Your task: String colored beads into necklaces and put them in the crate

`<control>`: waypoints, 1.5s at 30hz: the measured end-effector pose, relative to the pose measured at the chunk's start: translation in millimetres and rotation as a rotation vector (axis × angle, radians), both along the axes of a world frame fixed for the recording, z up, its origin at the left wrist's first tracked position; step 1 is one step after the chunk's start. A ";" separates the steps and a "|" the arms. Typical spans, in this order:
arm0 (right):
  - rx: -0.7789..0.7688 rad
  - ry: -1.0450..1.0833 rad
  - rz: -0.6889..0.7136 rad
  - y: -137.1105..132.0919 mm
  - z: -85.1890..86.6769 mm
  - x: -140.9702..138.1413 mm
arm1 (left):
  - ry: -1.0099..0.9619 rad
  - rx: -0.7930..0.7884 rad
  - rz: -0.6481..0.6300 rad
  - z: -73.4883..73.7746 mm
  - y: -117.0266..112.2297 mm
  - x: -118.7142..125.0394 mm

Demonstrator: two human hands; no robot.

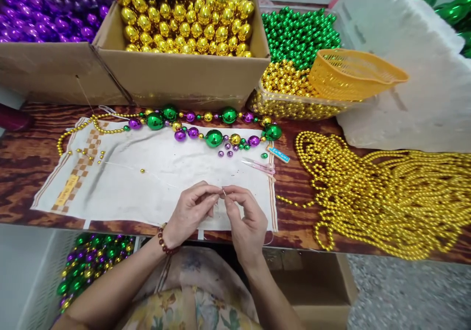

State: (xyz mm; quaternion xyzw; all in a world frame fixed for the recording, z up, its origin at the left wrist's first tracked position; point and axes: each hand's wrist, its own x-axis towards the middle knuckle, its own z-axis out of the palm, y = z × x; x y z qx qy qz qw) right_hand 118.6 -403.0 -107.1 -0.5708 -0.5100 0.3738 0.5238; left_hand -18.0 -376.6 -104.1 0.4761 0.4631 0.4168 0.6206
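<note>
My left hand [191, 212] and my right hand [246, 219] meet over the near edge of a white cloth [154, 173], fingertips pinched together. Between them a thin needle [224, 191] stands up, held in my right fingers. My left fingers pinch something too fine to name, perhaps thread. A thin thread [125, 165] runs left across the cloth with a small gold bead on it. A strand of large green, purple and gold beads [206, 123] lies along the cloth's far edge.
Cardboard boxes of gold beads [184, 15] and purple beads [44, 11] stand at the back. A clear tub of green and gold beads holds an orange basket [353, 72]. Gold strands [386, 192] pile at right. Pink snips [259, 165] lie nearby. A basket of mixed beads [91, 261] sits below left.
</note>
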 end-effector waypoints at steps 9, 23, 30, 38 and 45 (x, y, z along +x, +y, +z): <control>-0.001 -0.029 0.005 0.2 -0.1 -1.7 | -0.058 -0.196 -0.011 -5.4 -0.4 -2.7; -0.013 -0.070 0.001 3.3 1.7 -4.9 | -0.060 -0.123 0.036 -0.4 1.5 -2.2; -0.041 -0.050 -0.011 4.2 0.7 -5.6 | -0.022 -0.024 0.023 -5.9 -0.5 -4.8; -0.103 0.057 -0.020 4.3 -4.4 -4.9 | 0.153 0.222 -0.023 -9.1 0.1 -8.1; -0.247 0.279 0.046 11.4 -8.1 3.1 | 0.546 0.750 -0.163 -6.8 8.2 -16.1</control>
